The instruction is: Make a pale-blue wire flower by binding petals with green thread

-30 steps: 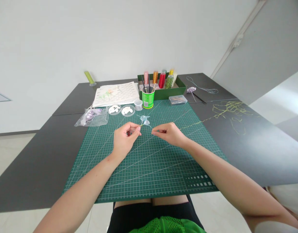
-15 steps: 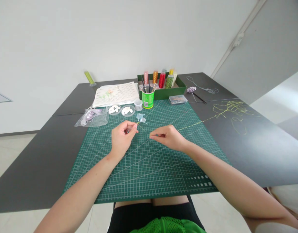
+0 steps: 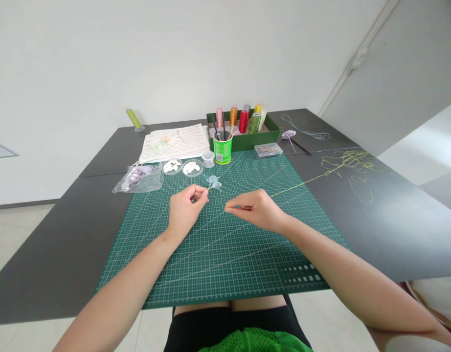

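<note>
Matte dark-grey tabletop [image 3: 56, 254] lies under a green cutting mat [image 3: 225, 264] ruled with a fine white grid, its near edge just beyond the person's lap. Over the mat's middle, the left hand [image 3: 185, 208] pinches the thin stem of a small flower [image 3: 213, 183] between thumb and forefinger; its pale-blue, translucent petals point away, held just above the mat. To its right and slightly nearer, the right hand [image 3: 257, 208] has thumb and fingertips pressed together on a fine yellow-green thread [image 3: 302, 184], which runs out behind that hand to a loose, wispy tangle on the right. Farther off at left sits a crinkled clear bag [image 3: 155, 181] with lilac pieces inside, beside two shallow round dishes [image 3: 192, 175] of white, petal-like flakes. Beyond stand a squat translucent tub [image 3: 208, 159] and a glossy green cup [image 3: 222, 151] of slender sticks. Behind these, flat paper sheets [image 3: 174, 144] and a green box [image 3: 247, 142] of wound spools reach toward the smooth white wall [image 3: 137, 58].
</note>
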### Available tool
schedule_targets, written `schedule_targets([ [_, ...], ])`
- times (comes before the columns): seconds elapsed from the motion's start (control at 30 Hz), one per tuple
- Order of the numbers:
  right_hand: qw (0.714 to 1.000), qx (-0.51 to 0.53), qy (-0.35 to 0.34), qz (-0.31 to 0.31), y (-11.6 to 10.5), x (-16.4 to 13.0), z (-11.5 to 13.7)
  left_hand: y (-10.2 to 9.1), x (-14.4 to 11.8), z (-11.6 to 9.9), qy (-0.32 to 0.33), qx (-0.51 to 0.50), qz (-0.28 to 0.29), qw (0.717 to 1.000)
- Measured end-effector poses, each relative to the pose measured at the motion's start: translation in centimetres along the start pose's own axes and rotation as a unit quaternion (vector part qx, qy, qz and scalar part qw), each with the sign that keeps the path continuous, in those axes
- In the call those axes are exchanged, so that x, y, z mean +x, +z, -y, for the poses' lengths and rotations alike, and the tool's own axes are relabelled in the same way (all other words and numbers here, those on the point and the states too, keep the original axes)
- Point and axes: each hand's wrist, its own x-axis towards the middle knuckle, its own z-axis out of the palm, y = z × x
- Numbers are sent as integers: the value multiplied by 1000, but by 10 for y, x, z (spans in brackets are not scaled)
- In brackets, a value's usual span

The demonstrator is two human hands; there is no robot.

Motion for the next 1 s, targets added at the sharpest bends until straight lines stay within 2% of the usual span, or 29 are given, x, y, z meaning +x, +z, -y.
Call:
schedule_targets([
  [0.23, 999, 9, -9, -31, -4, -2, 6, 3, -1, 0, 4, 22, 53, 998],
  [0.43, 985, 128, 95, -68, -6, 0, 9, 6, -4, 0, 15, 28, 94, 995],
  [0.57, 971, 187, 120, -92, -8, 1, 9, 7, -7, -3, 25, 33, 124, 991],
  [0.83, 967, 187, 127, -119, -10, 2, 7, 12, -20, -14, 71, 58, 205, 974],
  [1.0, 972, 156, 117, -130, -9, 3, -1, 15, -25, -17, 124, 70, 210, 967],
])
